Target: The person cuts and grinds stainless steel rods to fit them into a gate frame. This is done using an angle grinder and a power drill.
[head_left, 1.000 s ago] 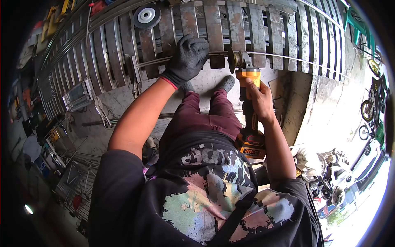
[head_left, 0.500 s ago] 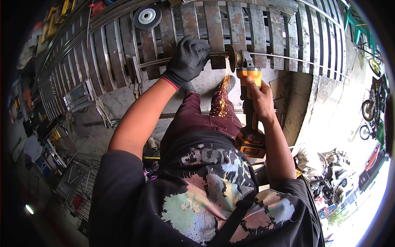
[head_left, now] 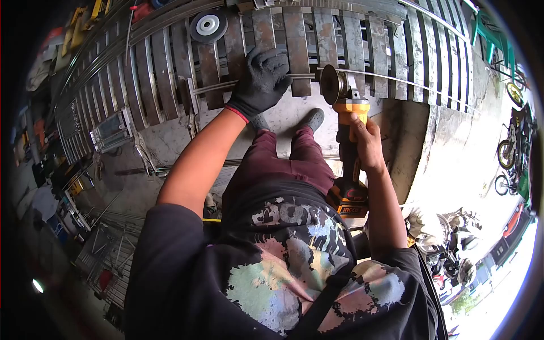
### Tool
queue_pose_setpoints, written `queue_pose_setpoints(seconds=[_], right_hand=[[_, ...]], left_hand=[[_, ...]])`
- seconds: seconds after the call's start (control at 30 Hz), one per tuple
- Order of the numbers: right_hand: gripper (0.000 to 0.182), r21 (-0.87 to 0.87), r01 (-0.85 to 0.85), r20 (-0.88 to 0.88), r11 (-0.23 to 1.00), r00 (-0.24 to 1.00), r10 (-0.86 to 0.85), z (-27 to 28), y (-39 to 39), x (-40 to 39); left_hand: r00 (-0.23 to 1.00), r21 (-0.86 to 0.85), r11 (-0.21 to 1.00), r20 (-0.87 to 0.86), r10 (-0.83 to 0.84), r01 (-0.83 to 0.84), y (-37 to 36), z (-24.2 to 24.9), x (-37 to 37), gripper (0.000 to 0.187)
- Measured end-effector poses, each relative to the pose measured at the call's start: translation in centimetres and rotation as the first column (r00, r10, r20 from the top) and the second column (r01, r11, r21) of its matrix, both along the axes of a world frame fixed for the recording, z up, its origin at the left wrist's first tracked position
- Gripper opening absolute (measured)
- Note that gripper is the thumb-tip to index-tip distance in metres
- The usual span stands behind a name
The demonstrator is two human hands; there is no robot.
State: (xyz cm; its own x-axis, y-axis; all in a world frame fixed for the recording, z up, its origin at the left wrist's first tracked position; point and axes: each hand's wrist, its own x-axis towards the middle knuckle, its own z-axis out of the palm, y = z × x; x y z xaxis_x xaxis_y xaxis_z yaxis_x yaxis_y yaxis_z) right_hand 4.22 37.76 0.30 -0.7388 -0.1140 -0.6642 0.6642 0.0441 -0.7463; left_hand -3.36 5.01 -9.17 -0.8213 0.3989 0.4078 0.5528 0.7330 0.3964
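My left hand (head_left: 262, 80), in a black glove with a red cuff, is closed around a thin metal rod (head_left: 214, 87) lying across the slatted metal bench. The rod's free end pokes out to the right of the glove. Bare, my right hand (head_left: 367, 143) grips a yellow and black cordless angle grinder (head_left: 352, 109). Its cutting disc (head_left: 331, 85) stands just right of that rod end, with a small space between them. Beyond the disc, a second length of rod (head_left: 396, 79) runs right over the slats. No sparks show at the disc.
A spare grinding disc (head_left: 208, 26) lies on the slatted bench (head_left: 297, 34). Clamps (head_left: 143, 152) hang at its left front edge. Metal racks (head_left: 110, 255) stand lower left. Motorcycles (head_left: 508, 152) and a green stand (head_left: 492, 37) are on the right.
The spark stream has stopped. My right hand has shifted the grinder slightly right and toward me, and its disc is turned more to view. A gap now shows between the rod lengths.
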Motion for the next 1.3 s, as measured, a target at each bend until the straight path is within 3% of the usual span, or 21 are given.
queue_pose_setpoints(seconds=[0.1,0.23,0.37,0.4,0.5,0.53,0.63,0.67,0.77,0.9,0.97,1.07,1.13,1.23,1.3], right_hand=[[0.045,-0.032,0.051,-0.044,0.998,0.998,-0.053,2.8,0.6,0.3],[0.044,-0.044,0.109,-0.141,0.993,0.983,-0.114,5.1,3.2,1.1],[0.043,-0.138,0.203,-0.162,0.969,0.961,-0.224,6.7,6.3,2.2],[0.057,-0.111,0.177,-0.172,0.978,0.966,-0.194,6.9,7.2,2.5],[0.078,-0.481,0.315,0.027,0.818,0.938,-0.345,8.1,9.2,3.5],[0.092,-0.551,0.336,0.071,0.764,0.931,-0.358,7.5,10.5,3.9],[0.077,-0.738,0.417,0.212,0.531,0.89,-0.405,5.9,12.6,5.5],[0.068,-0.782,0.409,0.232,0.471,0.891,-0.39,5.3,13.5,5.9],[0.062,-0.818,0.385,0.191,0.427,0.882,-0.43,6.3,15.4,6.5],[0.062,-0.779,0.427,0.159,0.459,0.843,-0.514,8.7,18.3,8.5],[0.068,-0.798,0.324,0.048,0.509,0.875,-0.482,9.3,20.3,9.7],[0.083,-0.718,0.325,-0.022,0.615,0.873,-0.488,9.5,22.7,11.3],[0.076,-0.67,0.312,-0.088,0.674,0.868,-0.489,8.7,24.1,12.2],[0.067,-0.586,0.296,-0.177,0.755,0.862,-0.475,7.9,26.1,12.7],[0.056,-0.525,0.357,-0.131,0.773,0.863,-0.488,9.5,26.7,12.0]], left_hand=[[0.992,-0.13,0.985,0.037,0.12,-0.114,0.4,1.6,0.0,0.023],[0.998,-0.165,0.985,0.028,0.063,-0.057,0.2,0.2,-0.3,0.022],[0.995,0.013,0.999,0.087,0.037,-0.038,0.3,0.1,-1.7,0.012],[0.999,-0.018,0.999,0.017,0.039,-0.038,0.5,1.1,-1.9,0.012],[0.934,-0.149,0.988,0.344,0.1,-0.051,1.0,3.8,-3.2,0.012],[0.965,-0.111,0.991,0.241,0.103,-0.078,2.1,4.7,-3.4,0.012],[0.989,0.029,0.991,-0.067,0.134,-0.133,5.6,7.6,-4.0,0.013],[0.987,0.066,0.992,0.126,0.1,-0.109,7.4,8.4,-4.5,0.025],[0.984,-0.122,0.991,0.167,0.068,-0.047,15.0,10.6,-6.7,0.037],[0.983,-0.345,0.937,0.149,0.111,-0.054,20.4,3.1,-12.1,0.044],[0.944,-0.385,0.92,0.272,0.189,-0.073,21.4,0.7,-14.0,0.035],[0.992,-0.463,0.886,0.122,0.041,0.02,19.9,-3.9,-16.3,0.019],[0.992,-0.472,0.877,0.124,-0.029,0.084,18.9,-2.4,-15.9,0.013],[0.997,-0.5,0.866,0.08,0.02,0.023,15.1,-1.1,-15.8,0.013],[0.958,-0.649,0.761,0.204,0.202,-0.023,11.7,1.9,-14.6,0.016]])
